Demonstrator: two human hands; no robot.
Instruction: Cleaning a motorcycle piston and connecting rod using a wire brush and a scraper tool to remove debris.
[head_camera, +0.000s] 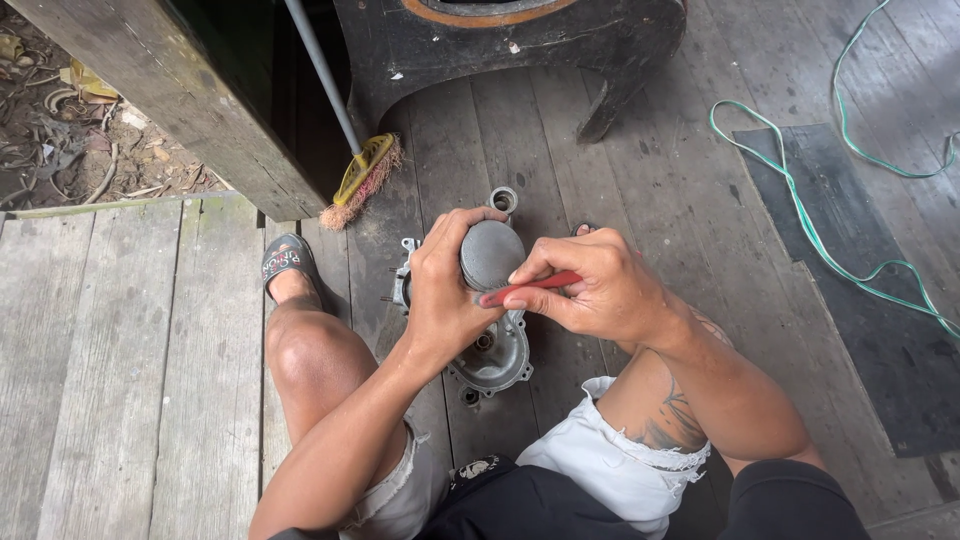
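Observation:
My left hand (442, 290) grips a round grey metal part (491, 252), shaped like a piston, and holds it up above the floor. My right hand (600, 288) pinches a thin red tool (530, 287) whose tip rests against the side of that part. Under both hands a grey metal engine cover (497, 358) lies flat on the wooden floor, partly hidden by my hands.
A broom (360, 178) with a grey handle leans at the upper middle. A dark curved wooden stand (520, 50) is behind it. A green cord (820, 230) runs over a black mat (870, 300) at the right. My knees flank the cover; a sandalled foot (287, 262) is left.

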